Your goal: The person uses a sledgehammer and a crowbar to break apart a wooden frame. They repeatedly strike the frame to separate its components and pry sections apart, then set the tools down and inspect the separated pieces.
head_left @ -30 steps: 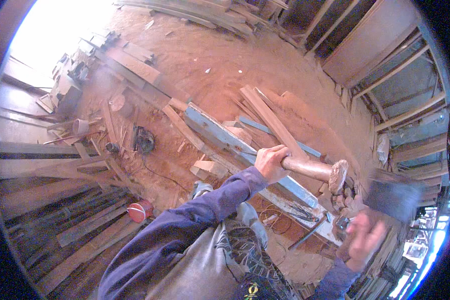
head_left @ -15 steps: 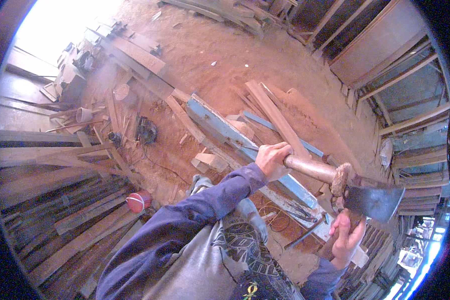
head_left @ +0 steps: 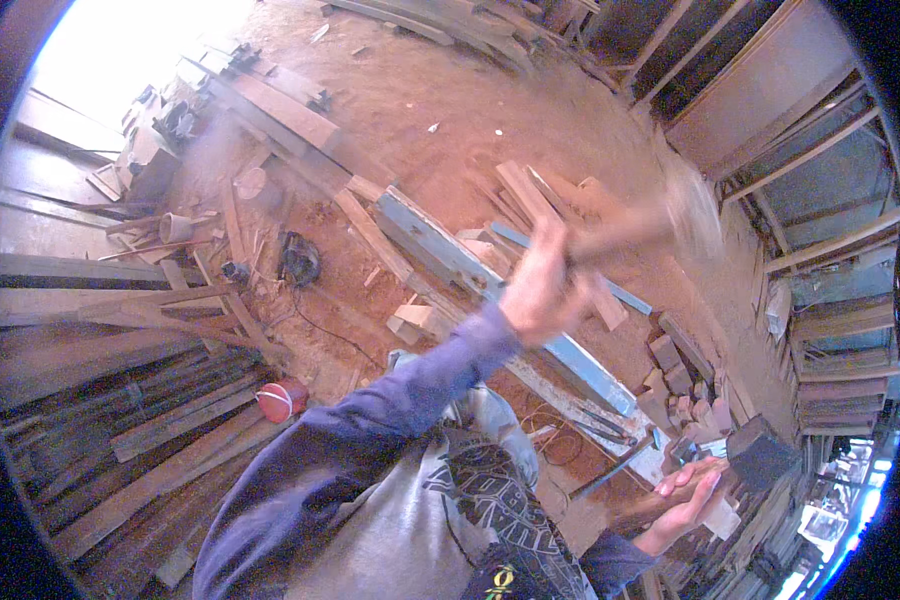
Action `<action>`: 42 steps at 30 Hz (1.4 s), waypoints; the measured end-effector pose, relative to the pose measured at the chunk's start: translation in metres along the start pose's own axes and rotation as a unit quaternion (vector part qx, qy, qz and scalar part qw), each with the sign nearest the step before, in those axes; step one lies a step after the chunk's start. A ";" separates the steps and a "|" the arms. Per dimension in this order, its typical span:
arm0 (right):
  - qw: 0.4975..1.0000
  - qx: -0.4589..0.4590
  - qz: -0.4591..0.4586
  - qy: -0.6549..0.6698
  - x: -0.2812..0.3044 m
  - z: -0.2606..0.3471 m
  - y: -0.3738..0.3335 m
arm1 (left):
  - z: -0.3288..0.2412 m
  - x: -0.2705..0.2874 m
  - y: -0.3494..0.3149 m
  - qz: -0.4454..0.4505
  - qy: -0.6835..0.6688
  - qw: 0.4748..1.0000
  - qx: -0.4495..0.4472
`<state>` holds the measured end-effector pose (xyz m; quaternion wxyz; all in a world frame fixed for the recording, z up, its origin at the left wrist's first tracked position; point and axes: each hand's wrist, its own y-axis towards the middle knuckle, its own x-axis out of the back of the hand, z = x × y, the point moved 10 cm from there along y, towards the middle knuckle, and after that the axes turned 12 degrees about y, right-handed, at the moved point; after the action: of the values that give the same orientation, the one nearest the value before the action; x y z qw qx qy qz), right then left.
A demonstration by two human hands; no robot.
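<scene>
Flr (head_left: 410,90): reddish-brn, dusty, a few sm. pale scraps on it. Upper L: v. bright wht glare (head_left: 135,60), blown out. Upper R: lg. brn panel (head_left: 760,80) nr. wd. framing (head_left: 802,155), dk. gaps btwn. Lower R edge: narrow bright opening (head_left: 858,530), bluish-wht. Lower L: planks (head_left: 195,425) piled, dk. & lt. mixed. Far side: long boards (head_left: 410,20) stacked along flr.

The blade (head_left: 762,452) is dark grey, my sleeve (head_left: 370,430) purplish blue, my grey shirt (head_left: 370,530) black-and-white patterned, the bucket (head_left: 278,401) red.
</scene>
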<state>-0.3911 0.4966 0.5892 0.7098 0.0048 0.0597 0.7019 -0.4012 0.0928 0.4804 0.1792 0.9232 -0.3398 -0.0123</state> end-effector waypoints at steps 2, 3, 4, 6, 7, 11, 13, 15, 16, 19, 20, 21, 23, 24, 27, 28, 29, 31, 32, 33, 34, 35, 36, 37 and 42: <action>0.999 -0.005 -0.013 -0.039 0.005 -0.007 -0.002 | 0.012 0.036 0.029 -0.021 -0.069 0.994 0.079; 0.998 -0.006 -0.024 -0.058 0.008 -0.010 -0.003 | 0.001 0.075 0.036 -0.032 0.016 0.999 0.018; 0.999 -0.012 -0.014 -0.049 0.005 -0.014 -0.002 | 0.008 0.092 0.042 -0.022 -0.028 0.998 0.055; 0.999 -0.023 -0.011 -0.038 0.001 -0.021 0.000 | 0.016 0.117 0.049 -0.036 -0.064 0.994 0.083; 0.999 -0.036 0.006 -0.006 -0.005 -0.026 0.002 | 0.026 0.124 0.048 -0.039 -0.064 0.991 0.114; 0.996 -0.048 0.062 0.048 -0.032 -0.033 0.007 | 0.054 0.142 0.039 -0.123 -0.045 0.979 0.154; 0.995 -0.043 0.090 0.030 -0.046 -0.033 0.008 | 0.062 0.148 0.034 -0.149 -0.003 0.977 0.152; 0.993 -0.048 0.105 0.025 -0.057 -0.034 0.009 | 0.064 0.153 0.033 -0.173 0.047 0.974 0.140; 0.991 -0.050 0.118 0.024 -0.063 -0.034 0.010 | 0.064 0.152 0.033 -0.175 0.029 0.975 0.136; 0.986 -0.074 0.147 0.023 -0.081 -0.037 0.012 | 0.067 0.153 0.030 -0.182 0.010 0.972 0.146; 0.984 -0.074 0.162 0.021 -0.087 -0.035 0.012 | 0.067 0.153 0.029 -0.184 0.017 0.972 0.145; 0.981 -0.075 0.176 0.019 -0.093 -0.034 0.011 | 0.066 0.154 0.028 -0.190 0.027 0.971 0.143; 0.973 -0.086 0.215 0.026 -0.107 -0.032 0.009 | 0.069 0.153 0.026 -0.191 0.023 0.969 0.153; 0.970 -0.101 0.218 0.025 -0.111 -0.034 0.007 | 0.069 0.154 0.025 -0.197 0.028 0.969 0.150; 0.960 -0.105 0.259 0.005 -0.127 -0.031 0.004 | 0.071 0.155 0.026 -0.207 0.026 0.968 0.142; 0.958 -0.102 0.267 -0.002 -0.131 -0.030 0.003 | 0.067 0.157 0.026 -0.215 0.033 0.968 0.123; 0.956 -0.099 0.275 -0.009 -0.134 -0.028 0.003 | 0.066 0.157 0.025 -0.217 0.044 0.967 0.123; 0.945 -0.087 0.313 -0.031 -0.145 -0.024 0.000 | 0.061 0.160 0.023 -0.230 0.056 0.965 0.115; 0.941 -0.090 0.324 -0.046 -0.149 -0.024 -0.002 | 0.057 0.162 0.022 -0.241 0.057 0.963 0.108; 0.940 -0.089 0.324 -0.053 -0.152 -0.023 -0.002 | 0.053 0.163 0.021 -0.252 0.060 0.961 0.099; 0.937 -0.094 0.333 -0.056 -0.158 -0.022 -0.003 | 0.049 0.162 0.020 -0.252 0.072 0.960 0.096; 0.931 -0.072 0.350 -0.079 -0.166 -0.016 -0.003 | 0.044 0.160 0.018 -0.253 0.087 0.959 0.091; 0.920 -0.055 0.375 -0.097 -0.176 -0.011 -0.004 | 0.035 0.159 0.016 -0.263 0.112 0.956 0.067; 0.910 -0.035 0.398 -0.108 -0.188 -0.004 -0.004 | 0.033 0.154 0.015 -0.262 0.093 0.959 0.061; 0.839 0.133 0.466 -0.247 -0.261 0.038 0.010 | 0.028 0.129 0.006 -0.258 0.080 0.959 0.079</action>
<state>-0.3999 0.2398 0.6485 0.2829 0.2997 -0.0340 0.9105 -0.3096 -0.0016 0.4689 0.1227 0.9887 -0.0742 0.0430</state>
